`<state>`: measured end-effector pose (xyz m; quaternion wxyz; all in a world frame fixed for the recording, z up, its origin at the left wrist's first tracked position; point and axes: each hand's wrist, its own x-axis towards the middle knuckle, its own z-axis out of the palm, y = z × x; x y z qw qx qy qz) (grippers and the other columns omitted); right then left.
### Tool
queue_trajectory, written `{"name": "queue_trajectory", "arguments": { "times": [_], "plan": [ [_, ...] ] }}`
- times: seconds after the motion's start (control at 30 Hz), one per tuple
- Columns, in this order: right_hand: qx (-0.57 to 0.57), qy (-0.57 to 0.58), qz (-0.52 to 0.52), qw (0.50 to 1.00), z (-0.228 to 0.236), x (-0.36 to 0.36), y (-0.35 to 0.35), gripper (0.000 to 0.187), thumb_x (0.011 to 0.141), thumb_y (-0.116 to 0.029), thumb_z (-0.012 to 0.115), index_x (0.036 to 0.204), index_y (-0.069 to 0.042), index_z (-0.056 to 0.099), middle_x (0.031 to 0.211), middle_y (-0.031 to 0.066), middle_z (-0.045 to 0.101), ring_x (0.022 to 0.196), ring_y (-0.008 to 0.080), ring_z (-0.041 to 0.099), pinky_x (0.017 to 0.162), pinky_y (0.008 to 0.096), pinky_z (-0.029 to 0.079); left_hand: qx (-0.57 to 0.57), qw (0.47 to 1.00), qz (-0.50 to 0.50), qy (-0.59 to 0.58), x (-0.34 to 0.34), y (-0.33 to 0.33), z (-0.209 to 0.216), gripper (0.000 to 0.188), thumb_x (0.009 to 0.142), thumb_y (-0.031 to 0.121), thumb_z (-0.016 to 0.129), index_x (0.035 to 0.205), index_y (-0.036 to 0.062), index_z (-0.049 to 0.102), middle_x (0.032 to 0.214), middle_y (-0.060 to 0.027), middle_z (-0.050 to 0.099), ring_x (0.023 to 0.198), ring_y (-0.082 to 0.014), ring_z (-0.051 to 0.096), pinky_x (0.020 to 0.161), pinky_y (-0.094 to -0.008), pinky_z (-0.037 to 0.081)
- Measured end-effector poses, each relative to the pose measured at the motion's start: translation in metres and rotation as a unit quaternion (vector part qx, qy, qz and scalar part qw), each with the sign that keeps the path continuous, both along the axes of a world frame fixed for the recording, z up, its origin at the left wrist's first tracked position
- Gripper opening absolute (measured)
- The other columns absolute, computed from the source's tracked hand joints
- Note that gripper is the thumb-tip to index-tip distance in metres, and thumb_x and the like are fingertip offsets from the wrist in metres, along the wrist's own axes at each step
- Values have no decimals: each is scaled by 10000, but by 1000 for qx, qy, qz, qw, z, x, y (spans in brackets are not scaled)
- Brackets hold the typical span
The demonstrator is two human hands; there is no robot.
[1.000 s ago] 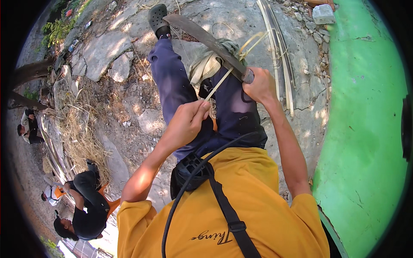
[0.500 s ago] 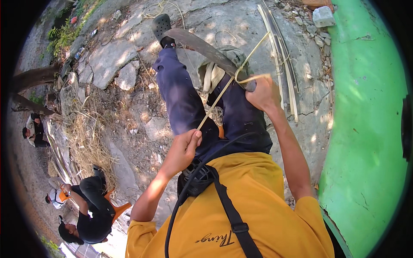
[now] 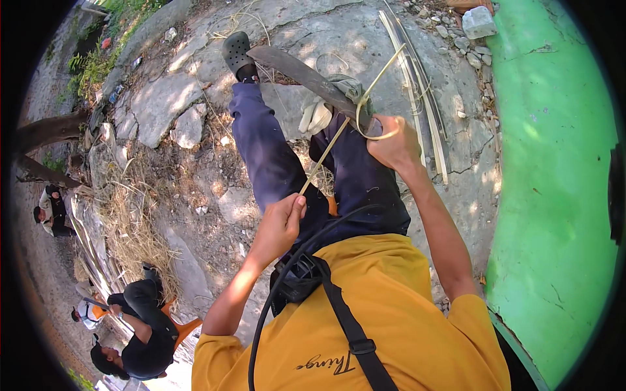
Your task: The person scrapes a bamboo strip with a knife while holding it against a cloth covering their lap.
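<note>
My right hand [image 3: 393,144] grips the handle of a long dark machete [image 3: 301,73], whose blade points up and left across my raised knee. A thin pale bamboo strip [image 3: 325,159] runs from my left hand [image 3: 282,226] up to the blade, then curls in a loop past my right hand. My left hand pinches the strip's lower end above my lap. A light cloth [image 3: 319,112] lies over my knee under the blade. My legs in dark blue trousers [image 3: 274,163] stretch away, ending in a dark shoe [image 3: 237,52].
A bundle of long bamboo slats [image 3: 424,98] lies on the cracked stone ground [image 3: 313,26] to the right. A green wall [image 3: 554,182] fills the right side. Dry grass [image 3: 134,228] and rocks lie left. Other people sit at lower left [image 3: 140,326] and left [image 3: 51,210].
My left hand has drawn the strip down toward my lap, away from the blade. The machete stays across my knee, and the strip's free end now curls in a loop.
</note>
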<state>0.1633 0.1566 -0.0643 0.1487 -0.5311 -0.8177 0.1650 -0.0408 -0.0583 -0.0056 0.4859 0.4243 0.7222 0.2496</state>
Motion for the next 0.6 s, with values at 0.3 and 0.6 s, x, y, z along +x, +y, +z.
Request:
{"name": "queue_trajectory", "arguments": {
  "times": [0.3, 0.6],
  "plan": [
    [-36, 24, -9, 999, 3, 4, 3, 318, 718, -171, 686, 1007, -110, 804, 865, 229, 754, 863, 477, 730, 795, 531, 603, 0, 999, -7, -49, -8, -14, 15, 409, 1146, 247, 478, 827, -5, 517, 624, -129, 414, 577, -209, 389, 579, -395, 357],
    [-79, -30, 63, 994, -3, 2, -7, 451, 702, -206, 713, 1134, -108, 795, 928, 237, 764, 878, 469, 734, 803, 530, 608, 121, 993, -3, -3, 1, 34, 2, 402, 1145, 222, 477, 826, -19, 520, 641, -153, 422, 566, -257, 385, 575, -406, 382]
  ]
}}
